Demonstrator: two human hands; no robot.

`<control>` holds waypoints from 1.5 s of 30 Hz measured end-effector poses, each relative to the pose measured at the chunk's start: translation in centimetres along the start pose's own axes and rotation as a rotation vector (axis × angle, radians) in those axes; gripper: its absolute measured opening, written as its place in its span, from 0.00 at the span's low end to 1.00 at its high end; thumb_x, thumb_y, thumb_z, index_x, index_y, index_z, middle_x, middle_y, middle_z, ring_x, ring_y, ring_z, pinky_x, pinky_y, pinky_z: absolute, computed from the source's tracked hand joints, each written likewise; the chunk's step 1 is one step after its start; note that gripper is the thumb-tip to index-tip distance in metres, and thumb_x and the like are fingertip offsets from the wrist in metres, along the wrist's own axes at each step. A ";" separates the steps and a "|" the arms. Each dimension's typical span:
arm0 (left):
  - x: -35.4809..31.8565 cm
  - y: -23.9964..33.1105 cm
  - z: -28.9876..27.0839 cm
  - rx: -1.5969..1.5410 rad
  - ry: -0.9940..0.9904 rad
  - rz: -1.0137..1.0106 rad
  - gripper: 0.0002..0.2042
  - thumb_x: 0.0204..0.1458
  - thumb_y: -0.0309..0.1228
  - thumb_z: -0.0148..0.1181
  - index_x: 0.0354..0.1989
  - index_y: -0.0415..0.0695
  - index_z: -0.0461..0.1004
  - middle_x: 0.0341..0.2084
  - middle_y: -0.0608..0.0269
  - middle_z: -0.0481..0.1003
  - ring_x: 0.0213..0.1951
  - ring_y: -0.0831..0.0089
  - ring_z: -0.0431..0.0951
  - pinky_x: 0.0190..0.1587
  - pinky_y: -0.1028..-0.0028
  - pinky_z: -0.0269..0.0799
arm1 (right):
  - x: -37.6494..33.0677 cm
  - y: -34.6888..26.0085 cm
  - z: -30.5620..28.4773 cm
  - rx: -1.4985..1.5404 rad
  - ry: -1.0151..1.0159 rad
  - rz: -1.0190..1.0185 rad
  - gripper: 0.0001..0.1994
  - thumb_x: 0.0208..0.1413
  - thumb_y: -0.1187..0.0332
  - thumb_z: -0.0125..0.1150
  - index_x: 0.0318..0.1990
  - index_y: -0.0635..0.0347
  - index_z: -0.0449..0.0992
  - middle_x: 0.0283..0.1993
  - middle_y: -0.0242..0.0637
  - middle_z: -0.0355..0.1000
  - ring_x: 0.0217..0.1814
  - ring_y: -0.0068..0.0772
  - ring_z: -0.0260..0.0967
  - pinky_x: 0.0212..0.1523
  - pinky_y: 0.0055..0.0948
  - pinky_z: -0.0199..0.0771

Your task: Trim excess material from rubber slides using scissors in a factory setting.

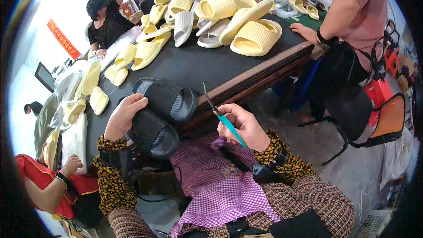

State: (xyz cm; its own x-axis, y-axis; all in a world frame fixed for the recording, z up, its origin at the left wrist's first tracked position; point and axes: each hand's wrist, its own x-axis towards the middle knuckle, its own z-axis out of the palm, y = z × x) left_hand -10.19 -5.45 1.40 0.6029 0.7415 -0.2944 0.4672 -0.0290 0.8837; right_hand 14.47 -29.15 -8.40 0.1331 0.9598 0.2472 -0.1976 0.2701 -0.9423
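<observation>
Trimming black slippers at the worktop's near edge

The left hand [124,117] is gripping a black slide slipper [152,133] overhanging that edge; the right hand [243,125] is clamping a teal-handled trimming knife [222,117], blade up.

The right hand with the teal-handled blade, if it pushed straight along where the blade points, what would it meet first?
The right hand aims the blade up and slightly left; likely the table's wooden edge near the black slippers comes first, though depth is unclear.
</observation>
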 end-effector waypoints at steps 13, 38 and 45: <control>-6.8 -2.1 10.9 -0.672 0.443 0.571 0.24 0.51 0.16 0.50 0.59 0.34 0.59 0.49 0.56 0.71 0.45 0.73 0.72 0.52 0.74 0.66 | -1.1 0.5 0.4 -0.096 -0.017 -0.147 0.25 0.50 0.72 0.66 0.55 0.62 0.64 0.38 0.32 0.70 0.38 0.18 0.69 0.40 0.23 0.71; -10.4 -3.3 16.1 -0.542 0.644 0.628 0.30 0.47 0.12 0.51 0.62 0.35 0.53 0.48 0.53 0.67 0.44 0.69 0.70 0.46 0.73 0.68 | -1.5 0.1 0.6 -0.714 -0.055 -0.233 0.21 0.48 0.70 0.67 0.49 0.65 0.68 0.35 0.46 0.75 0.35 0.36 0.77 0.36 0.31 0.76; -10.8 -3.0 16.7 -0.537 0.524 0.545 0.29 0.48 0.11 0.52 0.60 0.37 0.54 0.47 0.53 0.68 0.40 0.76 0.69 0.40 0.80 0.67 | -1.5 0.5 0.7 -0.728 -0.043 -0.232 0.20 0.48 0.71 0.67 0.48 0.62 0.69 0.35 0.45 0.75 0.36 0.38 0.77 0.36 0.31 0.76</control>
State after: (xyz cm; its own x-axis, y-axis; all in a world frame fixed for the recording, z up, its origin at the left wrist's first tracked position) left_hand -7.25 -24.60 -4.11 0.2202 0.9288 0.2981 -0.2361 -0.2457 0.9401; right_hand 13.49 -30.44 -9.09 0.0522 0.8910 0.4510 0.5228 0.3604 -0.7725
